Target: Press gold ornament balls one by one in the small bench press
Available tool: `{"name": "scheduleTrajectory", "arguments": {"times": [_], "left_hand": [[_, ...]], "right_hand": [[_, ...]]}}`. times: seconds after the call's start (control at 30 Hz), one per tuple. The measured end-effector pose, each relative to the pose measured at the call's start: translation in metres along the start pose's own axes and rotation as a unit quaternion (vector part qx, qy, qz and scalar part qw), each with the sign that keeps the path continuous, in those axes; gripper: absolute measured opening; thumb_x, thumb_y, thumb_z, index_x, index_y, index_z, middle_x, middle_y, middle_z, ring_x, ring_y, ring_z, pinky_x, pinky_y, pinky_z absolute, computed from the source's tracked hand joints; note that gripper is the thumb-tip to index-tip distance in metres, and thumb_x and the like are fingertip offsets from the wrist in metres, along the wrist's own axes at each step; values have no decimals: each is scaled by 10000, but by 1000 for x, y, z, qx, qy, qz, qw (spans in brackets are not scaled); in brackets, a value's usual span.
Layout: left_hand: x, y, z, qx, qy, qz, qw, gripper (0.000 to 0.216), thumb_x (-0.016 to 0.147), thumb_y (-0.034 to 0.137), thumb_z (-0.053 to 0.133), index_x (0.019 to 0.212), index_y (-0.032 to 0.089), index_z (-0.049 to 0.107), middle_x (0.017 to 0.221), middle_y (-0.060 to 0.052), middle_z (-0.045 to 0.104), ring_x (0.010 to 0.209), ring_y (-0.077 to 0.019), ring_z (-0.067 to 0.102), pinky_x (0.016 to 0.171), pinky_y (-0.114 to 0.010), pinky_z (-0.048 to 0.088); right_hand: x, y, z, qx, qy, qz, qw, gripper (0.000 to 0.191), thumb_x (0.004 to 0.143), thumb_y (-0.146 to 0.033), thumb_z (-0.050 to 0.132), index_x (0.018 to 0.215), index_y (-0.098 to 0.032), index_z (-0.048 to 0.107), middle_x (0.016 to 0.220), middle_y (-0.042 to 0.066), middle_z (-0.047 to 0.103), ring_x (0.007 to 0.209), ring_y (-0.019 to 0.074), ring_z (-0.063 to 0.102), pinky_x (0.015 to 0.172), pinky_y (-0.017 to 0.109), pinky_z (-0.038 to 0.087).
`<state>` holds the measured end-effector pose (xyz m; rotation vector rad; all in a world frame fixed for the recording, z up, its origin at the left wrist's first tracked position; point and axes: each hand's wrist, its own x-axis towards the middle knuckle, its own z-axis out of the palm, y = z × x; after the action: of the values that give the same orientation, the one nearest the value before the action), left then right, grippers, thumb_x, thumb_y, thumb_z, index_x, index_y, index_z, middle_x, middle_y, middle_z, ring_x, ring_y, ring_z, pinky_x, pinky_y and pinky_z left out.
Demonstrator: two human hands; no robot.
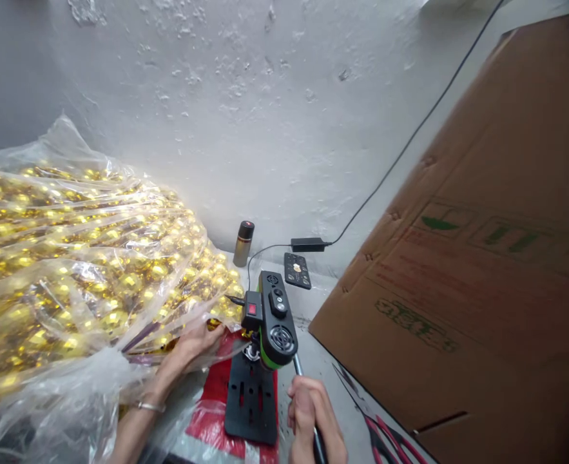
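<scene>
A small black machine (278, 319) with round vents, a red switch and a green lower edge stands on a slotted black base plate (250, 403). My left hand (200, 341) is left of it at the edge of a clear plastic bag (64, 138), fingers closed around a shiny gold ball (214, 324); film partly covers them. Several gold balls (129, 281) fill the bag. Wrapped in a fist, my right hand (313, 412) grips a metal rod with a dark handle (319, 444). The rod's upper end disappears behind the machine.
Red plastic (214, 393) lies under the base plate. Behind stand a dark-capped bottle (243, 243), a phone (297, 270) and a power adapter (308, 245) with its cable. Scissors (376, 422) with red handles lie right, beside a large cardboard box (458, 258). A rough wall closes the back.
</scene>
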<state>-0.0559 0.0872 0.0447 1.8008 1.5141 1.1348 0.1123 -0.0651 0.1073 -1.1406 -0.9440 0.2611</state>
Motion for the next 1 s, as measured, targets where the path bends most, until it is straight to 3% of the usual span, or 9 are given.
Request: {"name": "scheduleTrajectory", "arguments": {"times": [0.1,0.2,0.33,0.6,1.0], "left_hand": [[-34,2,-2,-15,-23,-25,999,433,904,479,713,1243,211,684,1240,-96,780,1224,-353,712,1064,-501,581],[-81,2,10,-91,-74,-54,992,634,862,483,706,1411,220,531,1307,-111,773,1206,-318,739,1040,-441,596],[-118,5,38,-68,-114,-59,989,530,809,397,693,1297,234,568,1151,-96,814,1049,-317,786,936,-441,630],[-98,17,62,-20,-168,25,985,496,769,261,711,1260,221,656,1249,-130,741,1142,-332,746,994,-454,613],[-95,19,63,5,-252,11,968,586,739,249,736,1308,195,610,1271,-154,734,1169,-358,729,1017,-465,573]], "right_hand": [[4,3,-3,1,-10,-10,1000,416,1087,-390,542,707,-221,542,717,-41,485,578,102,422,589,271,344],[13,9,-10,-17,-46,-56,997,399,1089,-320,518,705,-220,547,688,-41,480,561,98,441,560,246,377],[26,15,-19,-69,-111,-137,982,307,1080,-201,480,789,-227,576,671,-55,487,524,86,468,517,205,404],[24,19,-21,-71,-115,-174,975,289,1071,-146,464,809,-235,545,729,-47,523,566,83,509,544,181,436],[23,17,-23,-72,-125,-172,974,254,1062,-131,465,853,-242,556,729,-50,526,533,83,465,501,184,402]]}}
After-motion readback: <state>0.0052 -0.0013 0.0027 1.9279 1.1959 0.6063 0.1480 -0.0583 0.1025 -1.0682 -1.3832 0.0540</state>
